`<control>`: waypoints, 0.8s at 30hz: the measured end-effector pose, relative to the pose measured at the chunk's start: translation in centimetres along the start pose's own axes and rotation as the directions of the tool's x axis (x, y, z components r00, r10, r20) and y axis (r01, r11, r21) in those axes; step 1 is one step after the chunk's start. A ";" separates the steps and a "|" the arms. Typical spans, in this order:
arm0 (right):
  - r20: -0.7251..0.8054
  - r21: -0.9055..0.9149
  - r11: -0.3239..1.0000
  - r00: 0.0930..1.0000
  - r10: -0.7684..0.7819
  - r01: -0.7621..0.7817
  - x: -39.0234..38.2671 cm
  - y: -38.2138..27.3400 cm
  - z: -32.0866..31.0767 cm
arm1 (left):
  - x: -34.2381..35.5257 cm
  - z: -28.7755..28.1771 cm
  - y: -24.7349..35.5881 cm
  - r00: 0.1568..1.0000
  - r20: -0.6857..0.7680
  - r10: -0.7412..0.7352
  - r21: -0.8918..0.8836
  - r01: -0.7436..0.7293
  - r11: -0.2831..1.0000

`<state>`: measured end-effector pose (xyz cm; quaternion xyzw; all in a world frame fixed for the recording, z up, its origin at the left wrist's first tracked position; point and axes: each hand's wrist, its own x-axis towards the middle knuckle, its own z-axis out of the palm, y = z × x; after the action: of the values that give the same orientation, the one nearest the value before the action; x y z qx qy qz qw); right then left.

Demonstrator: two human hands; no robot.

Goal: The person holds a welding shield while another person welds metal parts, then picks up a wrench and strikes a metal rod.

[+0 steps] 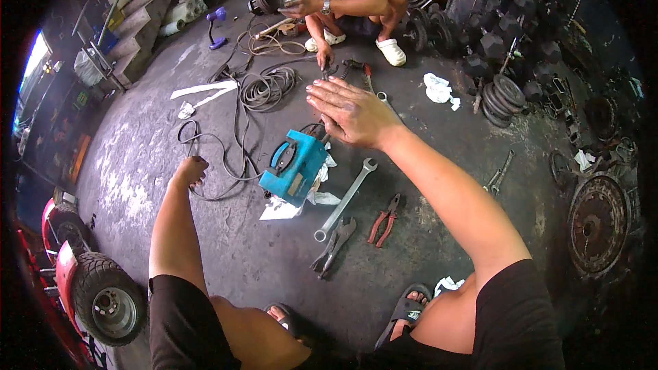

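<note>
Both my hands are out over the oily concrete floor [425,164], neither holding anything.

My right hand [353,115] hovers flat, fingers [322,99] spread wide, just above the blue box-shaped power tool [293,166] lying on white rags below them. My left hand [190,171] is loosely curled, knuckles resting on the black coiled cable [226,164]. A long silver spanner [345,200] lies just below my right fingers.

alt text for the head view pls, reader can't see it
A squatting person's right hand hovers open, fingers spread, over a blue power tool on a grimy workshop floor, while the left hand rests by a black cable. A long wrench and red-handled pliers lie nearby; another person crouches opposite.
</note>
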<state>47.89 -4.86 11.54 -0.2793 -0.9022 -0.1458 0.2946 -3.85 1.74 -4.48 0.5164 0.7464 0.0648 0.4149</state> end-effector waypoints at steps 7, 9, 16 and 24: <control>0.022 -0.004 1.000 1.000 -0.004 0.004 -0.3 0.0 0.2 | -1.8 0.7 1.7 0.992 -0.109 -0.068 0.050 0.073 0.996; 0.023 0.005 1.000 1.000 -0.012 0.012 -0.4 0.0 0.3 | -2.0 0.7 1.9 0.991 -0.115 -0.071 0.063 0.079 0.995; 0.033 -0.027 1.000 0.999 0.011 -0.010 -0.5 0.3 0.3 | -1.5 0.6 1.3 0.994 -0.088 -0.060 0.031 0.063 0.998; 0.039 -0.049 0.999 0.999 0.026 -0.024 -0.7 0.5 0.4 | -1.1 0.4 1.1 0.999 -0.022 -0.048 0.001 0.048 0.999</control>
<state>48.51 -4.56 10.80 -0.3005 -0.9005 -0.1583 0.2717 -2.65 1.14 -3.58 0.4978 0.7631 0.0598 0.4078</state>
